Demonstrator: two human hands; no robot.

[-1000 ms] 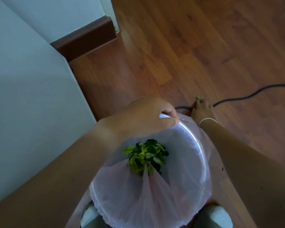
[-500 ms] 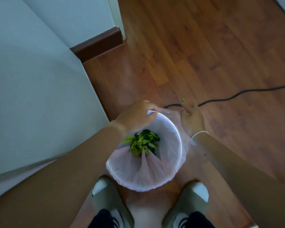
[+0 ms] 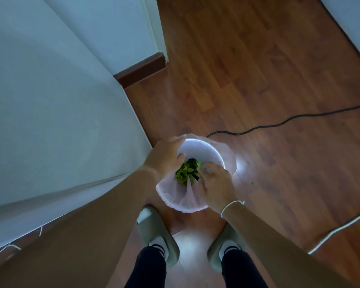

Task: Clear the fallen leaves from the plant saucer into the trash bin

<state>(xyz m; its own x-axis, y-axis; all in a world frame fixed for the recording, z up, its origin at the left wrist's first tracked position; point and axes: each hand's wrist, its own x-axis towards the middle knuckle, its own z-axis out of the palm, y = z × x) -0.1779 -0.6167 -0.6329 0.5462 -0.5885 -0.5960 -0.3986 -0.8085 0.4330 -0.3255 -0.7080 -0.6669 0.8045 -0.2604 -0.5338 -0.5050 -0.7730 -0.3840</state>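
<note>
A small round trash bin lined with a thin pink bag stands on the wooden floor just ahead of my feet. A heap of green leaves lies inside it. My left hand holds the bin's far left rim, thumb inside and fingers outside. My right hand hovers over the near right side of the opening, fingers spread and pointing down at the leaves. I see nothing held in it. No plant saucer is in view.
A white wall or cabinet side stands close on the left. A black cable runs across the floor behind the bin. A white cable lies at the right. My slippered feet stand just behind the bin.
My right hand has come back from the floor by the black cable, where it pinched a small green leaf, to over the bin's opening. My head has risen, so the bin looks smaller.
</note>
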